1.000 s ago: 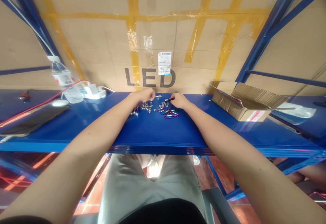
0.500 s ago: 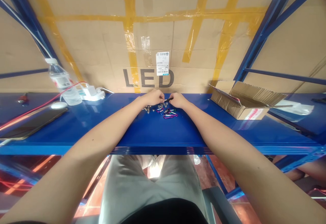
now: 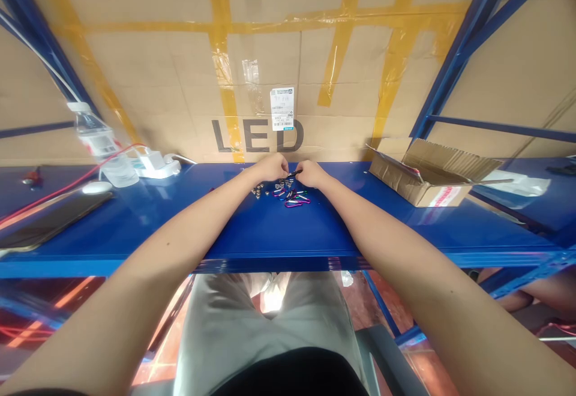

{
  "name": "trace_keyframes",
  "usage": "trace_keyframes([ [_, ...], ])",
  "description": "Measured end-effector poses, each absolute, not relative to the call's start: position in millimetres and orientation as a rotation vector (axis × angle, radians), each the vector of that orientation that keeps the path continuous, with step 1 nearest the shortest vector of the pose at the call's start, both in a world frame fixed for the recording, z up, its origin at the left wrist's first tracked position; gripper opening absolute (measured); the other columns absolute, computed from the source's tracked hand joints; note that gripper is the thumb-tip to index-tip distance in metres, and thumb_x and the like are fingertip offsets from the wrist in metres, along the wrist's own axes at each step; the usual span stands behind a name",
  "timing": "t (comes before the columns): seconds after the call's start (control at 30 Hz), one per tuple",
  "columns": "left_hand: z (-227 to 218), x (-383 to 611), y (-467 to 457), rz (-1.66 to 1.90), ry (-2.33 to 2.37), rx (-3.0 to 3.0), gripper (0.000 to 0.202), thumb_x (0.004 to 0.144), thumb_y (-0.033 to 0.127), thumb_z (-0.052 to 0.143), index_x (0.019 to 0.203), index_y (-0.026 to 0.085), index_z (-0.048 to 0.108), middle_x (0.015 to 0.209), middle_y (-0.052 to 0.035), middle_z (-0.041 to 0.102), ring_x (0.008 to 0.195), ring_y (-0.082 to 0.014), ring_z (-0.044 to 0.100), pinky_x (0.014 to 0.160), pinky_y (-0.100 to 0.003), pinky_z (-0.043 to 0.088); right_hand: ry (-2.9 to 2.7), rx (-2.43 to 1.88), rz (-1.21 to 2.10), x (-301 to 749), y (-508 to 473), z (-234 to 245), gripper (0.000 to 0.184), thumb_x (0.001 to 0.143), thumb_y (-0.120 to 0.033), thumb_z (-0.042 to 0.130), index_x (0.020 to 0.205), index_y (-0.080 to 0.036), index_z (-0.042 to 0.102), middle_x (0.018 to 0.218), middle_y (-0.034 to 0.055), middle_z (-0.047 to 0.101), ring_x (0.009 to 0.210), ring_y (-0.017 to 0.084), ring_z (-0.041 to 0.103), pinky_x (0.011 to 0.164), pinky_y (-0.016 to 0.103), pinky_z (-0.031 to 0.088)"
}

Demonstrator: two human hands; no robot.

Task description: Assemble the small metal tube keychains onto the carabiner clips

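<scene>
At the far side of the blue shelf top (image 3: 270,228), my left hand (image 3: 272,168) and my right hand (image 3: 312,174) are close together. Between their pinched fingertips is a small dark, slim piece, which looks like a black carabiner (image 3: 294,173); its shape is partly hidden by the fingers. Just below the hands lies a loose pile of coloured carabiners, with a purple carabiner (image 3: 294,203) nearest me. Several small silvery metal pieces (image 3: 257,191) lie under and beside my left hand, too small to name.
An open cardboard box (image 3: 427,180) stands at the right. Left are a tilted water bottle (image 3: 105,150), a white power strip (image 3: 159,168), a red cable (image 3: 67,186) and a dark flat device (image 3: 49,222). A large taped carton (image 3: 180,84) forms the back.
The view has shifted slightly, so everything sits a little further left. Both hands stay close together with the dark piece between them; no clear change in grip shows.
</scene>
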State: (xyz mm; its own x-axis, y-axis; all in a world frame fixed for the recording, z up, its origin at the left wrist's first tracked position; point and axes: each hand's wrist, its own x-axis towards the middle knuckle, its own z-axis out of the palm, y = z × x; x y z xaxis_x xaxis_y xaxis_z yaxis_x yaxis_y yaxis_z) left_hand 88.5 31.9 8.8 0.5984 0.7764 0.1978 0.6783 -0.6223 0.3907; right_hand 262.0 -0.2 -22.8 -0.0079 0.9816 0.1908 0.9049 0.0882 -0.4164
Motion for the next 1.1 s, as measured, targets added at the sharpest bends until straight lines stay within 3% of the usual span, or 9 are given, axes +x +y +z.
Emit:
trace_keyframes([
  [0.13, 19, 71, 42, 0.651, 1.197, 2.451, 0.012, 0.075, 0.020, 0.073, 0.085, 0.017, 0.080, 0.090, -0.0062, 0.078, 0.082, -0.0200, 0.068, 0.077, -0.031, 0.052, -1.939, -1.858, 0.259, 261, -3, -20, 0.019, 0.085, -0.013, 0.066, 0.101, -0.017, 0.077, 0.107, 0.0108, 0.078, 0.094, 0.023, 0.070, 0.075, 0.028, 0.049],
  [0.4, 16, 40, 44, 0.188, 1.064, 2.554, 0.020, 0.070, 0.018, 0.064, 0.084, 0.016, 0.078, 0.089, -0.0069, 0.078, 0.080, -0.0186, 0.068, 0.073, -0.027, 0.050, -1.883, -1.819, 0.350, 266, -6, -16, 0.022, 0.091, -0.016, 0.064, 0.105, -0.015, 0.081, 0.090, 0.0104, 0.079, 0.066, 0.020, 0.067, 0.063, 0.028, 0.051],
  [0.6, 10, 40, 47, 0.199, 1.000, 2.578, 0.019, 0.065, 0.017, 0.063, 0.078, 0.017, 0.077, 0.082, -0.0069, 0.077, 0.073, -0.0177, 0.066, 0.069, -0.027, 0.049, -1.853, -1.586, 0.448, 274, -8, 0, 0.025, 0.084, -0.004, 0.064, 0.101, -0.013, 0.079, 0.094, 0.0091, 0.080, 0.084, 0.020, 0.071, 0.074, 0.027, 0.053],
  [0.7, 10, 35, 49, 0.245, 0.977, 2.563, 0.015, 0.068, 0.017, 0.065, 0.078, 0.016, 0.076, 0.081, -0.0065, 0.076, 0.072, -0.0166, 0.065, 0.068, -0.027, 0.048, -1.920, -1.487, 0.573, 273, -14, 11, 0.022, 0.080, -0.005, 0.071, 0.098, -0.013, 0.078, 0.095, 0.0078, 0.080, 0.087, 0.020, 0.071, 0.079, 0.028, 0.054],
  [0.9, 24, 11, 29, 0.642, 1.144, 2.477, 0.023, 0.082, 0.032, 0.067, 0.094, 0.015, 0.077, 0.100, -0.0102, 0.077, 0.089, -0.0204, 0.068, 0.080, -0.031, 0.049, -2.047, -1.282, 0.551, 256, -25, 13, 0.022, 0.082, -0.003, 0.067, 0.097, -0.015, 0.078, 0.097, 0.0070, 0.079, 0.088, 0.019, 0.070, 0.085, 0.030, 0.053],
  [1.03, 33, 4, 9, 0.560, 0.904, 2.269, 0.045, 0.083, 0.044, 0.073, 0.118, 0.017, 0.070, 0.113, -0.0106, 0.075, 0.096, -0.0203, 0.070, 0.079, -0.031, 0.052, -2.035, -1.178, 0.551, 237, -28, 7, 0.025, 0.083, -0.006, 0.067, 0.105, -0.015, 0.075, 0.097, 0.0061, 0.077, 0.085, 0.017, 0.068, 0.084, 0.031, 0.053],
  [1.1, 32, 7, 4, 0.552, 0.879, 2.237, 0.046, 0.081, 0.042, 0.076, 0.118, 0.016, 0.067, 0.110, -0.0111, 0.074, 0.092, -0.0190, 0.071, 0.077, -0.031, 0.052, -1.995, -1.137, 0.592, 230, -28, 4, 0.027, 0.082, -0.009, 0.070, 0.108, -0.016, 0.070, 0.094, 0.0040, 0.075, 0.083, 0.017, 0.068, 0.079, 0.031, 0.053],
])
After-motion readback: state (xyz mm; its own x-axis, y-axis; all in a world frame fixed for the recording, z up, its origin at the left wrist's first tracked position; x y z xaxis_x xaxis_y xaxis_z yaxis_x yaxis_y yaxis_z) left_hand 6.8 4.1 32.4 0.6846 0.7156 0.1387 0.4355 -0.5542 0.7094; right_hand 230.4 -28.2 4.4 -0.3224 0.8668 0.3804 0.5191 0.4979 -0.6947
